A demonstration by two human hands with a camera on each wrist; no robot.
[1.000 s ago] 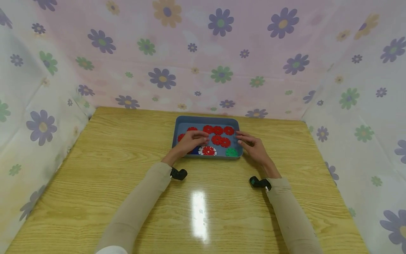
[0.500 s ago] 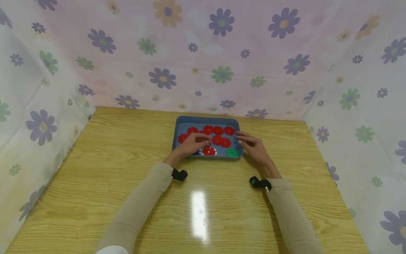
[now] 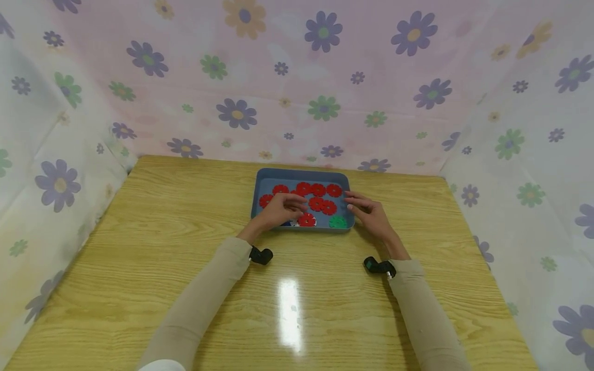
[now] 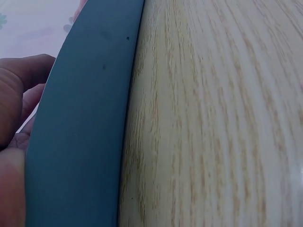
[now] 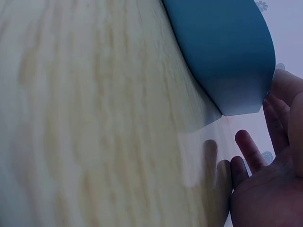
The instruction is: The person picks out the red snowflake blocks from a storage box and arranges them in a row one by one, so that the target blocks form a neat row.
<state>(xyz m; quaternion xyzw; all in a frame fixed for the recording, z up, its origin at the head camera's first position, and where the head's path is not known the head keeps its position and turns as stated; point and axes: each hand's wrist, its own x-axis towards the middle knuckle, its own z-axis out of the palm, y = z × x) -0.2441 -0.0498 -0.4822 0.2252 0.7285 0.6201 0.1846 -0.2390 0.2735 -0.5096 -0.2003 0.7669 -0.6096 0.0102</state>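
A blue-grey tray (image 3: 301, 172) holds several red notched discs (image 3: 334, 190), a green notched disc (image 3: 338, 222) and a partly hidden white piece (image 3: 294, 223). Over the tray's left half reaches my left hand (image 3: 277, 210), its fingers loosely bent and the thumb apart from them. Close to that thumb lies a red disc (image 3: 307, 220) at the front of the tray; whether they touch I cannot tell. My right hand (image 3: 373, 216) is at the tray's right side, its fingertips by the rim. In the right wrist view several fingers (image 5: 249, 151) are spread beside the tray's corner.
The tray stands on a wood-grain table (image 3: 195, 206) near its back edge. Flower-printed cloth (image 3: 278, 82) hangs behind and along both sides. A black wrist camera (image 3: 261, 255) sits on the left wrist, another black camera (image 3: 378, 267) on the right.
The left hand has shifted slightly and its thumb is now nearer the front red disc. Less of the white piece under that disc shows. The right hand has stayed in place.
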